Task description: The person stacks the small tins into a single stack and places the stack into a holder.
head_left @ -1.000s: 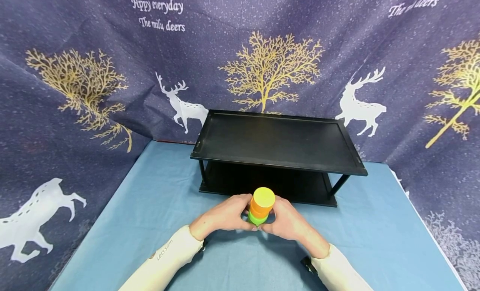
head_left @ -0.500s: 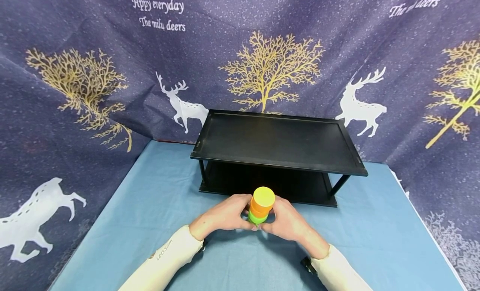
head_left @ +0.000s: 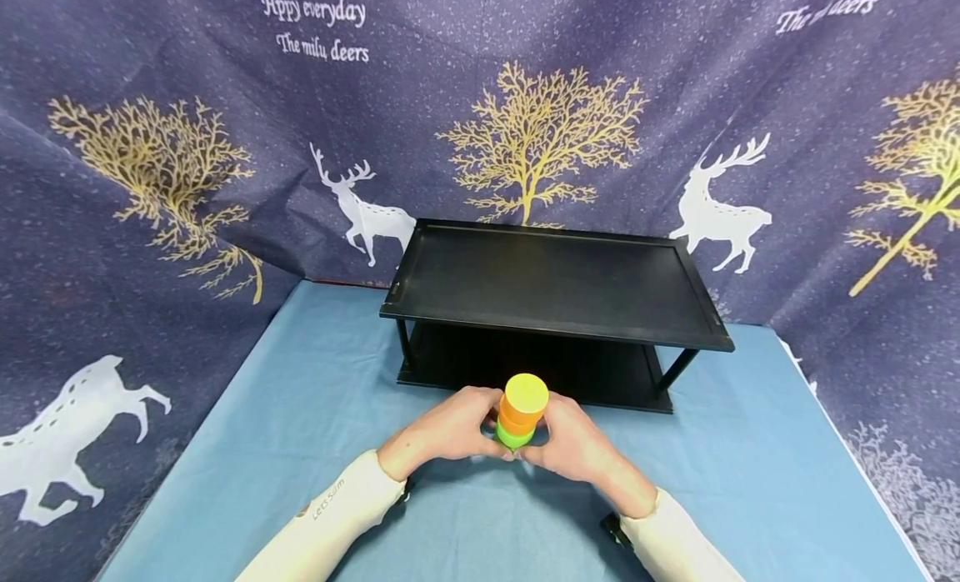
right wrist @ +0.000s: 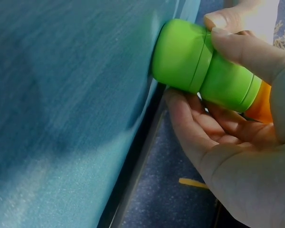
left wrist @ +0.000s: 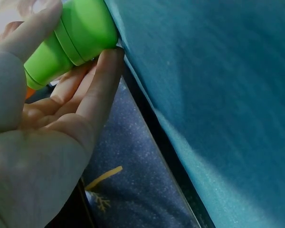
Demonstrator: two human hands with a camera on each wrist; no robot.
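Note:
An upright stack of round plastic pieces stands on the blue cloth, with a yellow top (head_left: 527,393), an orange part (head_left: 521,420) and a green base (head_left: 514,436). My left hand (head_left: 459,428) and right hand (head_left: 576,440) hold it between them from both sides, thumbs meeting at the near side. In the left wrist view, the left thumb (left wrist: 35,31) lies along the smooth green base. The right wrist view shows two green sections (right wrist: 180,57), the right thumb (right wrist: 249,50) against the upper one and fingers curling behind. Its lowest end is right at the cloth.
Just behind the hands stands a black two-tier rack (head_left: 555,282), its upper shelf overhanging the lower shelf (head_left: 525,361). Blue cloth (head_left: 757,449) covers the table. A dark purple curtain (head_left: 360,107) printed with deer and trees hangs behind and at the sides.

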